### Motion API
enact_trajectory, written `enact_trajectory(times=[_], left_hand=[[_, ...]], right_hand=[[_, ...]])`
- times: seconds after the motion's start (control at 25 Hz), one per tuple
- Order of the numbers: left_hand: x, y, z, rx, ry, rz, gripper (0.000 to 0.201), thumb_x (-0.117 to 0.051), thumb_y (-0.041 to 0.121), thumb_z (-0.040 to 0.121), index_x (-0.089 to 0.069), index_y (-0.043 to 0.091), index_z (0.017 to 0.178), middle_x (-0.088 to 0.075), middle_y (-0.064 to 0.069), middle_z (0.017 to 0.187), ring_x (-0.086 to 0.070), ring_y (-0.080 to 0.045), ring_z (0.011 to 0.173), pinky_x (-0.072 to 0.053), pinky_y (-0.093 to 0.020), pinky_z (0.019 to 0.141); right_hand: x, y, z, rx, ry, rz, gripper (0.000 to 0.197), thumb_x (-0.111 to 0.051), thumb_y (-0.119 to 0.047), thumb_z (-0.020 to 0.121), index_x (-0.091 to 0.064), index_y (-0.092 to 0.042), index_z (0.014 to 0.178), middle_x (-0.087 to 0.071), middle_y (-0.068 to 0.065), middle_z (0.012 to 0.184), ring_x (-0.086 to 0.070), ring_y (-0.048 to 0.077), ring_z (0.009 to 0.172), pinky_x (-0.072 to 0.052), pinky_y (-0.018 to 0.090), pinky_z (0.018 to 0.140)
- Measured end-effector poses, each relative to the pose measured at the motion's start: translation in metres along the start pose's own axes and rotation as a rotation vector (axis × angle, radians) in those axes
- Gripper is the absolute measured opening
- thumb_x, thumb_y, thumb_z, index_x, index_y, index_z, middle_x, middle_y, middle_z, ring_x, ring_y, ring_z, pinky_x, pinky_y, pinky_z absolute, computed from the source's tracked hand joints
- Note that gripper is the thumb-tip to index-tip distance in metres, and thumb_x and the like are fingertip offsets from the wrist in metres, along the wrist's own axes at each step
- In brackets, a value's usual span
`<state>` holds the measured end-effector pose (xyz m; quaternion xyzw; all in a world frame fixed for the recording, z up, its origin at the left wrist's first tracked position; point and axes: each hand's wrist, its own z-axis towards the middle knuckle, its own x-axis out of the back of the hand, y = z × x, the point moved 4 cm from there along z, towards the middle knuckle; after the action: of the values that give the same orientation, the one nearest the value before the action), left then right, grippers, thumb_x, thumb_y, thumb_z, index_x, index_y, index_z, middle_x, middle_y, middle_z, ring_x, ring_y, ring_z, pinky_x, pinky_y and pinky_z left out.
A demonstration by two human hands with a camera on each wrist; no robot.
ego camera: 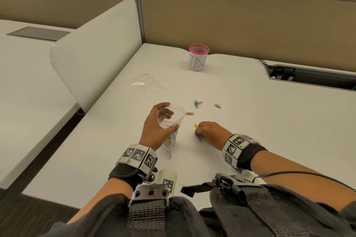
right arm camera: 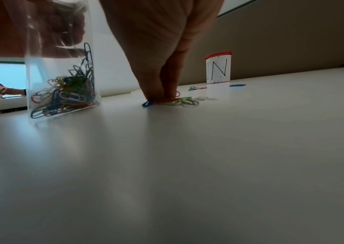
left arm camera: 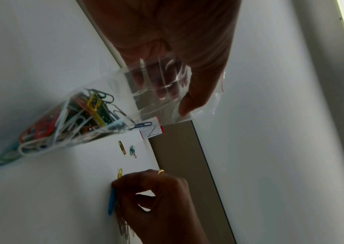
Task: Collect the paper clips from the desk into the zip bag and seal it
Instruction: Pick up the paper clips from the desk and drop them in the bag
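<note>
My left hand grips a clear zip bag upright on the white desk. Its mouth is held wide open, and several coloured paper clips lie in its bottom corner. In the left wrist view the left hand's fingers show through the bag. To the bag's right, my right hand has its curled fingertips down on the desk. They pinch a small bunch of clips, with a blue clip and a yellow clip sticking out. The right wrist view shows the bunch under the right hand's fingertips. More loose clips lie farther back.
A second, empty zip bag lies flat at the back left. A red-rimmed mesh cup marked IN stands near the rear partition. A cable slot opens at the back right. A white divider borders the desk's left side.
</note>
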<state>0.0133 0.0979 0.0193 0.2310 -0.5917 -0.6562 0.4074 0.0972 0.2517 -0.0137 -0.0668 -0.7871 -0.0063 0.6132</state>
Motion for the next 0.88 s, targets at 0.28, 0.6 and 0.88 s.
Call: enact_trajectory(times=[0.28,0.6,0.88], left_hand=[[-0.002,0.002,-0.001,0.015,-0.007,0.008,0.06,-0.075,0.002,0.064,-0.047,0.02,0.113,-0.058,0.004,0.09,-0.055,-0.002,0.083,-0.04,-0.002,0.072],[-0.003,0.004,-0.001,0.009,-0.025,0.042,0.061,-0.075,0.004,0.065,-0.046,0.02,0.116,-0.056,0.011,0.09,-0.054,0.003,0.08,-0.039,-0.001,0.072],[-0.005,0.006,0.0,0.025,-0.044,0.076,0.054,-0.073,0.004,0.069,-0.041,0.026,0.107,-0.056,0.017,0.091,-0.055,0.002,0.087,-0.043,-0.004,0.07]], right_hand=[[0.014,0.023,0.0,-0.25,0.031,0.144,0.022,-0.053,-0.001,0.082,-0.069,-0.003,0.098,-0.068,0.014,0.108,-0.062,0.028,0.095,-0.047,0.03,0.081],[0.085,0.008,-0.005,-0.275,0.439,1.034,0.013,-0.067,0.003,0.076,-0.068,-0.01,0.076,-0.065,0.0,0.069,-0.06,0.012,0.066,-0.049,0.011,0.064],[0.105,-0.045,-0.003,-0.007,0.271,0.989,0.012,-0.068,-0.001,0.078,-0.071,-0.002,0.09,-0.069,0.01,0.084,-0.061,0.007,0.071,-0.049,0.012,0.071]])
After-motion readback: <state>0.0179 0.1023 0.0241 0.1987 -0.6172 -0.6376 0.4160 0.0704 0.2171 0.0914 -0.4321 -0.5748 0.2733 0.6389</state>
